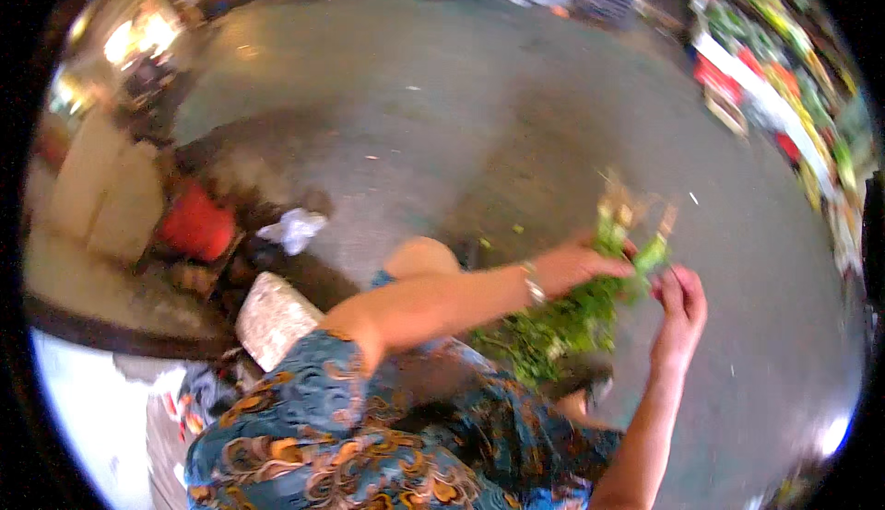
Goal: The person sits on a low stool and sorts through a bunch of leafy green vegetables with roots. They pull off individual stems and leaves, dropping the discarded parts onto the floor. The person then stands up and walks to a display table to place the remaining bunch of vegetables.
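My left hand (pixel 584 261), with a bracelet at the wrist, grips a bunch of leafy green stalks (pixel 650 254) that look like celery or a similar herb. Its pale, stringy roots point up and away from me, while the leaves (pixel 553 337) hang down towards my legs. The stalks fan into two parts at the root end. On the other side of the bunch, my right hand (pixel 681 292) has its thumb and fingertips drawn together at the stalks' edge. Blur hides whether a stalk or something thin is between them.
Grey floor (pixel 415 116) with small scraps spreads ahead. Crates of vegetables (pixel 781 81) line the far right. At left are a red object (pixel 198 223), a crumpled white plastic bag (pixel 296 230), a speckled pale block or seat (pixel 276 320) and cardboard (pixel 104 185).
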A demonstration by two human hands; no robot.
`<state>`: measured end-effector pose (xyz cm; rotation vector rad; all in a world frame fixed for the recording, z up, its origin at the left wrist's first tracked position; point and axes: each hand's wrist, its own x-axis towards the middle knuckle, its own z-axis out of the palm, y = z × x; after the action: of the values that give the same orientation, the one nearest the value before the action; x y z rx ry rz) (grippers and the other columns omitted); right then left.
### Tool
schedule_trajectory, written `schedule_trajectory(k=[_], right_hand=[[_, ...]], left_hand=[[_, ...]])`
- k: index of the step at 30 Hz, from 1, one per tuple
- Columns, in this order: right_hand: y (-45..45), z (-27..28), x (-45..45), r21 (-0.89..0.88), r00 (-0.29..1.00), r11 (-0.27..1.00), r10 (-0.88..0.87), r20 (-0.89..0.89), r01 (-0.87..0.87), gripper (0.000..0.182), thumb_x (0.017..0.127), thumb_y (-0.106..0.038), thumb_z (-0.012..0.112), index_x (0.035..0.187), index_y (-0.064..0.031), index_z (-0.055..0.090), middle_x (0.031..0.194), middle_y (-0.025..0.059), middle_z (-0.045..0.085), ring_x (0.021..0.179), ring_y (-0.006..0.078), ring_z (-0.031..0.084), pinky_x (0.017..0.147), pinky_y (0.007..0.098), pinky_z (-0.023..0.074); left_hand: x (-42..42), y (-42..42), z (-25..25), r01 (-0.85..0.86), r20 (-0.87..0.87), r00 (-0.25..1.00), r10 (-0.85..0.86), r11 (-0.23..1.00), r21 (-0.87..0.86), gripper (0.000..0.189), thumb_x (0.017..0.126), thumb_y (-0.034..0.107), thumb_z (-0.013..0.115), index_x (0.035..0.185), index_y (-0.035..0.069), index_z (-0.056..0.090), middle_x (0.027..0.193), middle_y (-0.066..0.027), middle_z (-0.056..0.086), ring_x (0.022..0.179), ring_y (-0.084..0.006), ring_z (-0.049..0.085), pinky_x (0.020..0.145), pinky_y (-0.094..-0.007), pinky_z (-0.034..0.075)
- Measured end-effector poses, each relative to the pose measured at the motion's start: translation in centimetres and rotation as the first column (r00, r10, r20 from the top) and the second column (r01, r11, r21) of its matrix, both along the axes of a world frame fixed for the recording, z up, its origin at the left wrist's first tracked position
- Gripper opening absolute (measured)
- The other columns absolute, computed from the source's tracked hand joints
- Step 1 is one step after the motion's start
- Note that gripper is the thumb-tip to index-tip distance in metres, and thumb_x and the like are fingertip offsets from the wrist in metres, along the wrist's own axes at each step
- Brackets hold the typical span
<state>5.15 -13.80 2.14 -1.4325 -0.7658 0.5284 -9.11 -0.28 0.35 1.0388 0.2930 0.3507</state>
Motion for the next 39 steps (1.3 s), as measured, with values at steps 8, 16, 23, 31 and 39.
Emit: schedule_trajectory(k=[8,16,23,31,39], right_hand=[[-0.9,0.3,0.1,0.102,0.985,0.989,0.123,-0.121,-0.111,0.012,0.088,-0.011,0.066,0.096,-0.0035,0.061,0.088,0.0018,0.064,0.078,0.008,0.059,0.072,0.023,0.0473],[-0.3,0.3,-0.8,0.072,0.985,0.989,0.135,-0.109,-0.127,0.013,0.085,-0.006,0.068,0.096,-0.0032,0.061,0.086,0.0011,0.064,0.077,0.0084,0.058,0.071,0.0238,0.0488],[-0.1,0.2,-0.3,0.099,0.983,0.994,0.063,-0.172,-0.046,0.017,0.088,-0.008,0.064,0.104,-0.0033,0.06,0.088,0.0006,0.063,0.077,0.0088,0.057,0.074,0.0239,0.0476],[0.1,-0.1,0.0,0.111,0.968,0.986,0.147,-0.204,-0.126,0.012,0.09,-0.009,0.061,0.1,-0.0025,0.063,0.088,-0.0002,0.064,0.076,0.008,0.057,0.071,0.0229,0.0467],[0.1,0.1,0.1,0.11,0.964,0.985,0.154,-0.217,-0.133,0.009,0.088,-0.005,0.062,0.097,-0.0024,0.063,0.086,0.0001,0.064,0.072,0.0076,0.056,0.067,0.0211,0.0461]], left_hand=[[1.3,-0.8,0.2,0.066,0.013,0.998,-0.066,0.998,-0.024,0.025,0.084,0.012,0.066,0.106,0.004,0.059,0.094,-0.0081,0.066,0.087,-0.0169,0.062,0.078,-0.0317,0.05],[1.0,-0.4,-0.7,-0.015,-0.008,1.0,0.016,0.993,0.118,0.027,0.08,0.011,0.071,0.103,0.005,0.059,0.09,-0.006,0.065,0.084,-0.0162,0.063,0.076,-0.0306,0.051],[0.9,-0.6,0.4,0.064,-0.07,0.996,-0.059,0.996,0.065,0.03,0.082,0.014,0.07,0.106,0.004,0.056,0.091,-0.0064,0.064,0.076,-0.0166,0.063,0.068,-0.0325,0.053],[0.6,-0.6,1.0,0.017,-0.139,0.99,-0.023,0.999,-0.045,0.029,0.083,0.019,0.068,0.105,0.002,0.058,0.09,-0.0047,0.061,0.08,-0.0142,0.061,0.07,-0.0299,0.051],[0.8,-0.3,0.1,-0.042,-0.084,0.996,0.04,0.999,-0.018,0.029,0.085,0.016,0.066,0.109,0.002,0.06,0.098,-0.0058,0.064,0.087,-0.013,0.061,0.077,-0.0288,0.05]])
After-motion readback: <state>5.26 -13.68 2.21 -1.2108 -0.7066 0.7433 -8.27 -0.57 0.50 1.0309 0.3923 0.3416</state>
